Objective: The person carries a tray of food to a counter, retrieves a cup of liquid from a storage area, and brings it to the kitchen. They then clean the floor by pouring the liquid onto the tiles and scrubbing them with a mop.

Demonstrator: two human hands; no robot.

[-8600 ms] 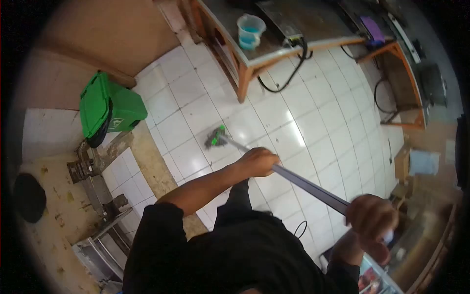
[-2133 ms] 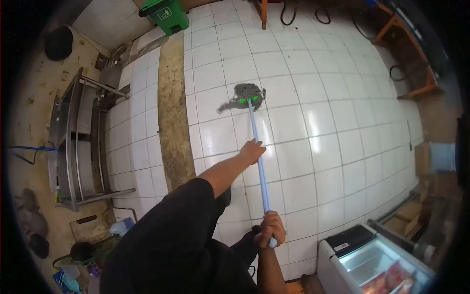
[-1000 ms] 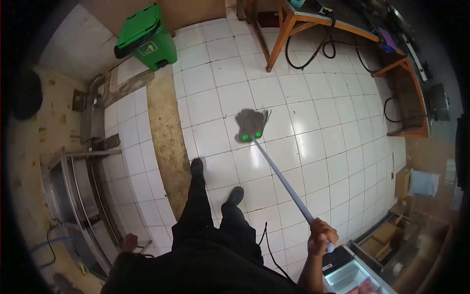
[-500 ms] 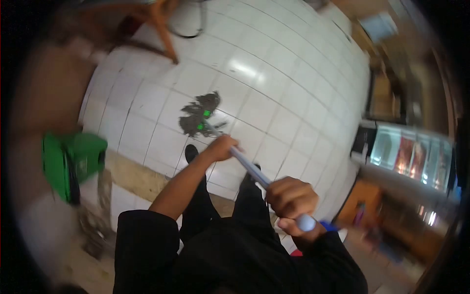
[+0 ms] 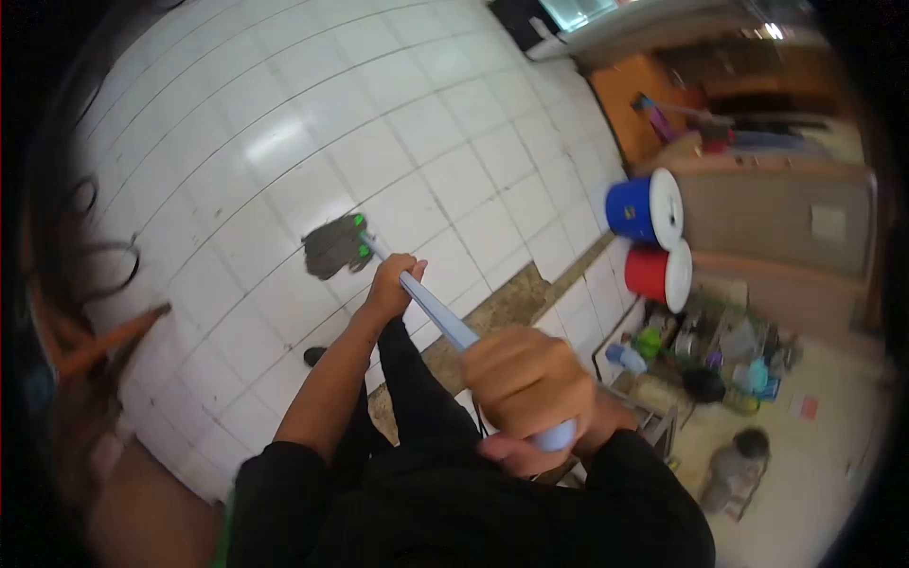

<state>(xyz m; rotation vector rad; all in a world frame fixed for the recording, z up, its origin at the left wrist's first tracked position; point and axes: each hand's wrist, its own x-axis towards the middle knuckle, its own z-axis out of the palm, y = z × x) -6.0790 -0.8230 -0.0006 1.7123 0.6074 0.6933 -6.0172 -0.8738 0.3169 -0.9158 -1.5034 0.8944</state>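
A long pale blue mop handle runs from near my body down to a grey mop head with green clips, which lies on the white tiled floor. My left hand is wrapped round the lower part of the handle. Near the rounded top end, my right hand grips it in a fist, with the thumb beside the tip. Just below the mop head, one dark shoe shows on the tiles.
A blue bucket and a red bucket, both with white lids, stand at the right. Beyond them is a cluttered low area with bottles and bags. An orange wooden leg stands at the left. A brown raised strip crosses the floor.
The view has turned towards the right, bringing the buckets into sight. The mop head now lies bunched to one side of the handle's end. Both hands still hold the handle.
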